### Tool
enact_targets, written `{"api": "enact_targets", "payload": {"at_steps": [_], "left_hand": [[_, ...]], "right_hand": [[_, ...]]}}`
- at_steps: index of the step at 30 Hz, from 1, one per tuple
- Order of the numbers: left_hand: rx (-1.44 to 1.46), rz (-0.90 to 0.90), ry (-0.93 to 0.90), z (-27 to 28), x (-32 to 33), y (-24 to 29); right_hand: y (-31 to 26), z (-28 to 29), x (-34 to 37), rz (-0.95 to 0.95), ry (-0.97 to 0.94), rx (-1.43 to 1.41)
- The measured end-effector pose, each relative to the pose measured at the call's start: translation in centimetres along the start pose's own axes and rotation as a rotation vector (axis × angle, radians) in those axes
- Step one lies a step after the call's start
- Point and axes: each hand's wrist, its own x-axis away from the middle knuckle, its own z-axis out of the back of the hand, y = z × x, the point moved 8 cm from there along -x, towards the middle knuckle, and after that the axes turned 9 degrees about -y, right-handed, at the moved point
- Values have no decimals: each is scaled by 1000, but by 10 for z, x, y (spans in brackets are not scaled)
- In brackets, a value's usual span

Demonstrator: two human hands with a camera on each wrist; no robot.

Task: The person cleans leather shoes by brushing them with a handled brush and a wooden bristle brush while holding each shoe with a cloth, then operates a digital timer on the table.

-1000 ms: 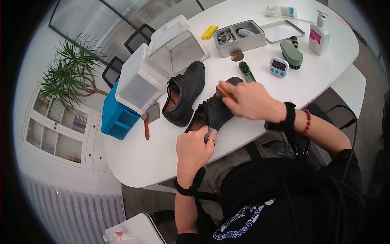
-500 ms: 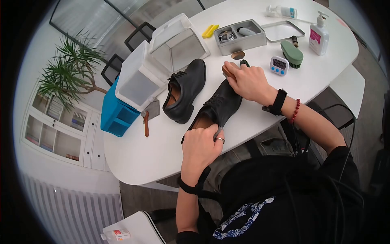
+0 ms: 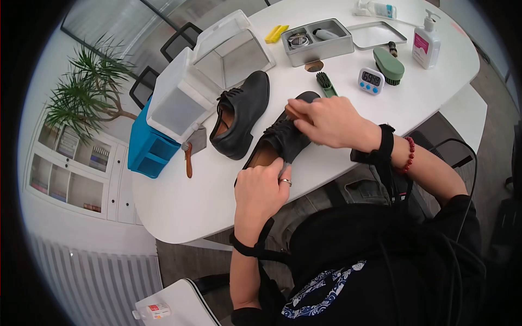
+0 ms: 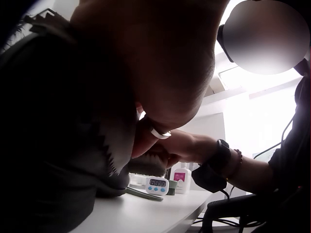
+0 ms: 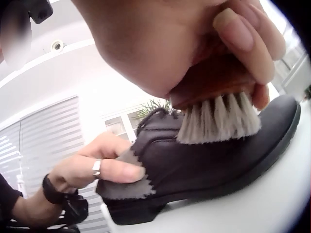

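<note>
A black lace-up shoe point(image 5: 194, 167) rests on the white table. At its heel end the left hand point(image 3: 260, 190) grips the shoe, with a grey zigzag-edged cloth point(image 5: 127, 187) pinched under its thumb. The right hand point(image 3: 336, 122) holds a brown wooden brush point(image 5: 214, 80) whose pale bristles touch the shoe's upper beside the laces. In the left wrist view, the left hand point(image 4: 155, 63) is dark and close, and the shoe is mostly in shadow. The matching black shoe point(image 3: 242, 117) stands to the left, held by neither hand.
Behind the shoes are clear-sided boxes point(image 3: 182, 103), a metal tin point(image 3: 321, 51) and a yellow item point(image 3: 276, 33). Right of them lie a green-handled brush point(image 3: 326, 84), timer point(image 3: 371, 81), green brush point(image 3: 388, 65) and pump bottle point(image 3: 426, 44). A wooden-handled brush point(image 3: 188, 163) lies left, by a blue organizer point(image 3: 152, 146).
The right hand with its brush moved out toward the toe, then back toward the laces. The left hand keeps its grip at the heel end. The head view has shifted slightly.
</note>
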Motion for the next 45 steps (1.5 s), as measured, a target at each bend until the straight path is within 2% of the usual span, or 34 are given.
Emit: {"api": "enact_targets", "payload": {"at_steps": [1,2,5,9,12,14,15,16,20,22,23,27,29,30,32,33,36,39,43,45], "left_hand": [[-2,0,0,0,0,1],[0,-20,9,1,0,5],[-17,-57,24,-2,-3,12],[-23,-46,2,-3,-4,10],[-19,-34,8,-2,-4,7],[-18,-25,22,0,-3,6],[-38,-18,11,1,-4,5],[-58,-12,0,1,-4,5],[-82,-68,9,0,-4,9],[-90,-131,44,-2,-4,17],[-101,-141,58,-3,-4,18],[-100,-56,58,-2,-4,10],[-103,-43,59,1,-4,9],[-107,-30,62,1,-4,7],[-29,-26,71,1,-4,2],[-41,-37,66,1,-3,3],[-73,-90,70,0,-2,10],[-125,-156,98,-4,-1,20],[-141,-139,104,-3,-1,20],[-140,-116,108,-2,-3,17]], "right_hand": [[12,-6,-9,-52,-82,74],[24,-12,-15,-52,-81,73],[44,-5,-24,-82,221,192],[44,-3,-24,-86,309,192],[36,4,-20,-74,242,122],[14,-3,-12,50,-57,-59],[6,-1,-5,-5,-137,-36],[6,-3,-6,-10,-139,-39],[27,-12,-23,-42,-73,111],[46,-6,-31,-100,140,136],[48,-4,-35,-124,155,158],[37,5,-26,-97,196,136],[20,-4,-19,5,-74,46],[9,-1,-11,55,-88,0],[0,3,-6,9,-232,50],[3,2,-7,6,-234,51],[19,-2,-18,-9,-185,88],[42,-7,-29,-83,141,195],[51,-7,-33,-97,229,141],[42,-1,-27,-93,133,137]]}}
